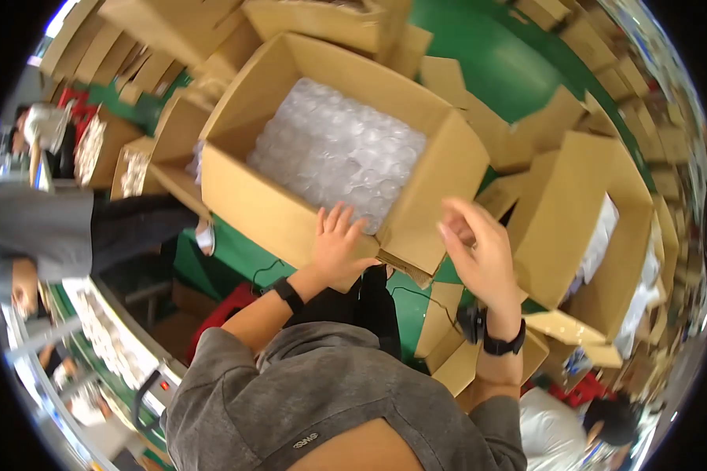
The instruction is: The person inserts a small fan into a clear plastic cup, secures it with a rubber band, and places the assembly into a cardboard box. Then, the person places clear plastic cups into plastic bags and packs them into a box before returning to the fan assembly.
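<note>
Right of the right grip (481, 255), an open carton (546, 220) holds white material (602, 235); left of the left grip (338, 245), a person in grey (47, 228) stands; ahead of both, green floor (483, 55) shows.

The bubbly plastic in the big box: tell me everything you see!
The bubbly plastic looks clear and whitish, covered in shiny round bumps. It lies spread out, roughly rectangular, inside the open brown cardboard box. The left hand is at its near edge; whether they touch, I can't tell.
</note>
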Demonstrator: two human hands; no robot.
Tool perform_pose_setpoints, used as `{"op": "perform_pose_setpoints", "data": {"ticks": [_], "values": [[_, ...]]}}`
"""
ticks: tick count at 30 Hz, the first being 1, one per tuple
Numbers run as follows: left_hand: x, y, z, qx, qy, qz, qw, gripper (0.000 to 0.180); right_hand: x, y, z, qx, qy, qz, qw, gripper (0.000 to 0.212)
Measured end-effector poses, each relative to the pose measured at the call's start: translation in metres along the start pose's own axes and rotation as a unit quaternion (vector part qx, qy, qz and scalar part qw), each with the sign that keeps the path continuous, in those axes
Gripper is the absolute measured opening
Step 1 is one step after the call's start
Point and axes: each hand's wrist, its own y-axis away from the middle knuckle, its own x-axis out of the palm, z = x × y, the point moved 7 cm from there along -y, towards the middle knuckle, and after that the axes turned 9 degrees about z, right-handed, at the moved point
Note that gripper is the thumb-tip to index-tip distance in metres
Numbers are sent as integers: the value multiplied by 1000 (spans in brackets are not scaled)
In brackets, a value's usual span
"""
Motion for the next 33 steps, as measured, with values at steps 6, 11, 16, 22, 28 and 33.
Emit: {"op": "perform_pose_setpoints", "data": {"ticks": [6, 11, 16, 22, 28, 33], "values": [[60, 28, 61, -62, -40, 45, 996, 67, 55, -207, -28, 32, -209, 121, 970, 27], [46, 24, 58, -30, 116, -20, 993, 66, 146, -292, -282, 277, 59, 73, 956, 24], [1, 98, 101, -205, 276, -127, 930, 39, 216, -272, -341, 377, 222, 24, 899, 43], [-10, 171, 176, -373, 238, -127, 887, 18, 259, -275, -342, 456, 284, 45, 842, 46], [-25, 171, 205, -424, 223, -188, 858, 11, 243, -263, -377, 355, 337, -59, 870, 26], [-20, 158, 174, -429, 311, -200, 824, 16, 213, -266, -286, 235, 268, 0, 934, 22]]}}
